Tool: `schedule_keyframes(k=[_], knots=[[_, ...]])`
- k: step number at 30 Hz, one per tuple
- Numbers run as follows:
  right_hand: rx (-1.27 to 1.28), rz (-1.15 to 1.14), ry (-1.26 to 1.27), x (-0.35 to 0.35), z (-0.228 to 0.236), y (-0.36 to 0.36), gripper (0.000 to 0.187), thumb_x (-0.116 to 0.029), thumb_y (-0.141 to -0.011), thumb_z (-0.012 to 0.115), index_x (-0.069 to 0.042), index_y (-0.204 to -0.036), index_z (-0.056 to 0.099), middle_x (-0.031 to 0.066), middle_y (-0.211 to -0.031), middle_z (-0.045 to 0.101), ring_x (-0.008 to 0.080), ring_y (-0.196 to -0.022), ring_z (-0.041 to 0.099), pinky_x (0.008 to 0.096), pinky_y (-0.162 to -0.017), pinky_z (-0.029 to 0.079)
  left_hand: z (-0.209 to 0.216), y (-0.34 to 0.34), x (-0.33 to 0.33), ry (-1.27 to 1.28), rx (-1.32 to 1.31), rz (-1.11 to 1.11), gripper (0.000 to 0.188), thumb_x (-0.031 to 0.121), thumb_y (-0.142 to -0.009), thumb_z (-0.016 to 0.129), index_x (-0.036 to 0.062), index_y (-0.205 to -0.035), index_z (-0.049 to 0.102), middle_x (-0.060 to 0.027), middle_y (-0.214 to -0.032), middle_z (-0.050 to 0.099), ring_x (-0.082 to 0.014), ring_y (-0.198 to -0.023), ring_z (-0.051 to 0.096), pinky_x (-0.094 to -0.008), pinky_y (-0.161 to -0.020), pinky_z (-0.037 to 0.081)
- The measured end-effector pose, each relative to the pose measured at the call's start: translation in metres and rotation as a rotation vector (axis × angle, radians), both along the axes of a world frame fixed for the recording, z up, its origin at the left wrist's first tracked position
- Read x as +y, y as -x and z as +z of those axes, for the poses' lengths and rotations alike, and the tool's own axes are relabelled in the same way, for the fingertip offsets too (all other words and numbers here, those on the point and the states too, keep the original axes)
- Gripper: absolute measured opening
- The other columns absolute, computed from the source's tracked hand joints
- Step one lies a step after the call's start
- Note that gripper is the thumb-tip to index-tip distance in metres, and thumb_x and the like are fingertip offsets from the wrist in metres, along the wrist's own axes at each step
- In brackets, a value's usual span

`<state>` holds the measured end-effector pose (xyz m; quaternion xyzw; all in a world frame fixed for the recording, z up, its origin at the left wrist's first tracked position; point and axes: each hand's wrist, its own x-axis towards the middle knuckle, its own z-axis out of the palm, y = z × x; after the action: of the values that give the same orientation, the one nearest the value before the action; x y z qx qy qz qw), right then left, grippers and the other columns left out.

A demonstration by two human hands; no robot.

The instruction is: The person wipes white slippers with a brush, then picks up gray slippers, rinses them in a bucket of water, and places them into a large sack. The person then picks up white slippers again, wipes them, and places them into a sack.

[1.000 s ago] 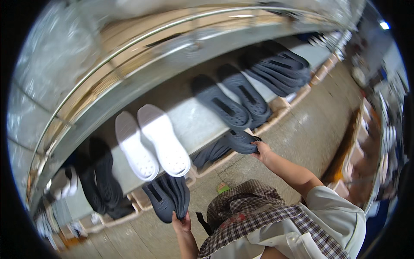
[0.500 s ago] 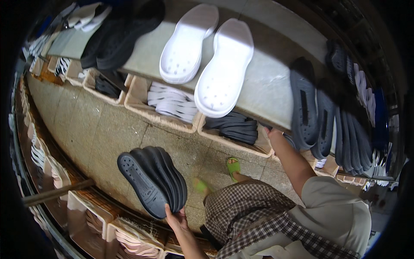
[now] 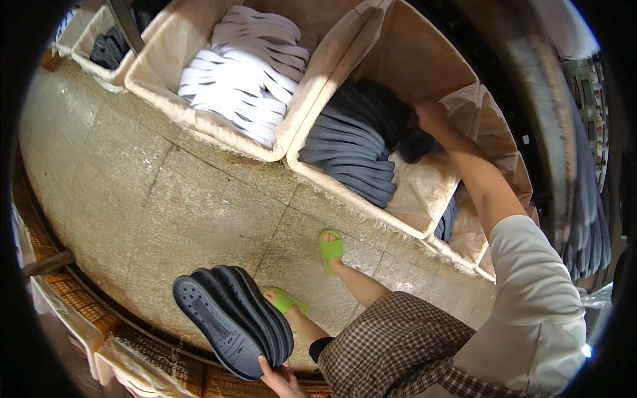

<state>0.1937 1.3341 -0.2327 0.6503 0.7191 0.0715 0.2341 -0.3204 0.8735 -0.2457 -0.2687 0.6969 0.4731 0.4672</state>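
A fanned stack of dark grey shoe soles (image 3: 219,312) is in my left hand (image 3: 282,379), held by one end with the thumb on the top sole. The stack hangs above the floor at lower left, with rows of small holes at its far end. My right hand (image 3: 432,118) reaches into a cloth-lined bin (image 3: 424,189). Its fingers close on the ends of dark shoe soles (image 3: 406,132) there; shadow partly hides the fingertips. More grey soles (image 3: 348,149) lie bunched in that bin, left of the hand.
A neighbouring bin (image 3: 149,83) holds white soles (image 3: 245,73). Further bins stand to the right and far left. Grey soles (image 3: 587,219) hang at the right edge. A wooden bar (image 3: 50,262) juts in at left. Tiled floor (image 3: 199,205) lies between the bin rows.
My view has tipped down into the bins, and the shelf with the large white soles has left the picture. My right hand has gone deeper into the bin. My left hand keeps its stack.
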Motion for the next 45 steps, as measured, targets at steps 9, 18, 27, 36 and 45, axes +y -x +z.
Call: schedule_keyframes(k=[9, 18, 27, 36, 45], knots=[[-0.246, -0.145, 0.403, 0.065, -0.185, 0.039, 0.03, -0.016, -0.072, 0.063, -0.004, -0.1, 0.068, 0.0165, -0.105, 0.064, 0.0295, -0.097, 0.063, 0.0371, -0.077, 0.052, -0.064, -0.077, 0.002, 0.226, -0.07, 0.046, 0.047, 0.027, -0.083, 0.067, -0.0001, -0.119, 0.053, -0.0085, -0.111, 0.061, -0.0251, -0.096, 0.059, -0.0327, -0.085, 0.047], [0.501, -0.34, 0.489, 0.084, -0.183, -0.032, 0.077, -0.061, -0.087, 0.043, 0.002, -0.133, 0.042, 0.0225, -0.131, 0.047, 0.033, -0.122, 0.045, 0.0354, -0.102, 0.034, -0.102, -0.124, 0.001, -0.119, -0.19, 0.214, 0.065, 0.036, -0.083, 0.065, -0.0025, -0.129, 0.042, -0.0156, -0.128, 0.051, -0.0261, -0.109, 0.055, -0.0382, -0.09, 0.049], [1.32, -0.141, 0.106, -0.112, -0.081, 0.101, 0.056, -0.02, -0.078, 0.071, -0.002, -0.123, 0.044, 0.0115, -0.123, 0.046, 0.024, -0.117, 0.044, 0.0378, -0.103, 0.033, -0.035, -0.145, 0.099, -0.25, -0.103, 0.128, 0.069, 0.039, -0.085, 0.062, -0.0027, -0.134, 0.036, -0.0168, -0.133, 0.046, -0.0291, -0.117, 0.05, -0.0397, -0.098, 0.042], [1.653, -0.91, 0.523, -0.231, 0.047, 0.229, 0.107, -0.017, -0.072, 0.077, -0.002, -0.143, -0.001, 0.0195, -0.142, 0.02, 0.0291, -0.131, 0.027, 0.0387, -0.106, 0.03, 0.02, -0.197, 0.135, -0.407, -0.397, -0.085, 0.048, 0.025, -0.093, 0.052, -0.0033, -0.129, 0.039, -0.0127, -0.13, 0.047, -0.023, -0.115, 0.048, -0.0357, -0.1, 0.037], [1.86, -1.26, 0.103, -0.221, 0.063, 0.18, 0.077, 0.009, -0.073, 0.061, -0.004, -0.139, 0.023, 0.0128, -0.124, 0.048, 0.0236, -0.111, 0.052, 0.0356, -0.091, 0.047, 0.032, -0.244, 0.185, -0.758, 0.227, -0.674, 0.062, 0.013, -0.082, 0.067, -0.0007, -0.128, 0.028, -0.0148, -0.113, 0.046, -0.0226, -0.103, 0.048, -0.0323, -0.089, 0.04]])
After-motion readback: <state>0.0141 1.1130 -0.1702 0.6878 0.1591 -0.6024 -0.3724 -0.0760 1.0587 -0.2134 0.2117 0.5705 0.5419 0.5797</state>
